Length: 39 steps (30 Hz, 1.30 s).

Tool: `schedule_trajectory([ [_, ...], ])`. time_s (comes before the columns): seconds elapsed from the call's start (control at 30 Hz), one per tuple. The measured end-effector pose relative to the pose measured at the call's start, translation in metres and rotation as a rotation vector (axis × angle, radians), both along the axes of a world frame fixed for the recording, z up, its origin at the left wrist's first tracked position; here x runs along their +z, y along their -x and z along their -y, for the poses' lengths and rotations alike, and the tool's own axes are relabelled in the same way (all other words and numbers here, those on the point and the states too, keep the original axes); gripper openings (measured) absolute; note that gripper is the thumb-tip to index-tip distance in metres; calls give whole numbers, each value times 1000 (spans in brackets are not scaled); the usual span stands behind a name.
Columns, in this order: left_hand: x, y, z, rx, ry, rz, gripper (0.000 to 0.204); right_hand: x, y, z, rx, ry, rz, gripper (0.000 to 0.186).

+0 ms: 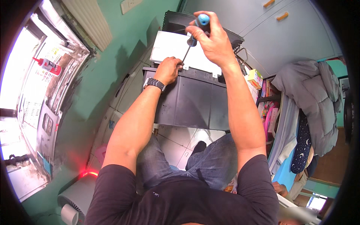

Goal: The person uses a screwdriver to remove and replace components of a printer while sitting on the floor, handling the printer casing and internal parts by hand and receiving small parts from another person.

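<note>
My right hand is closed around the dark handle of a screwdriver with a blue end. Its shaft slants down and left to the near edge of a white flat panel, close to a small metal tab. Beside the tip, my left hand is pinched, its fingertips at the panel's edge; whatever lies between them is hidden. The panel rests on top of a dark grey plastic box standing in front of my knees.
A black open case lies behind the panel. Grey cabinet doors stand beyond. To the right are a yellow box and a grey quilted jacket. On the left, a red-and-white bottle sits by the window, above a grey fan-like appliance.
</note>
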<state>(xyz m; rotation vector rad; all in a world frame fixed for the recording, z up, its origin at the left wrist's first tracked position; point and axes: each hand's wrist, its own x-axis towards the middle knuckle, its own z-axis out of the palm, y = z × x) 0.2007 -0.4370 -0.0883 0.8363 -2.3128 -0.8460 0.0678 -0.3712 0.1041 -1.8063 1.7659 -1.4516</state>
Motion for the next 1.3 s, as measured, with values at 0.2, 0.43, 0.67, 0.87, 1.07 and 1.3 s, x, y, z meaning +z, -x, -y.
schedule_trajectory([
  [0.2,-4,12,-5,-61,43,22,17,10,2,-10,61,-66,-157,49],
  [0.43,-1,19,-8,9,85,118,23,2,16,-18,-20,-49,-196,53],
  [0.67,-1,21,-14,60,47,123,23,-9,27,-21,-44,-30,-212,53],
  [0.87,1,21,-15,56,61,139,23,12,41,-35,0,-162,-229,49],
  [1.07,-4,15,-7,-30,8,84,21,2,34,-25,-200,-18,-495,44],
  [1.3,8,12,-8,86,158,-106,39,21,22,-34,-221,-226,-455,38],
])
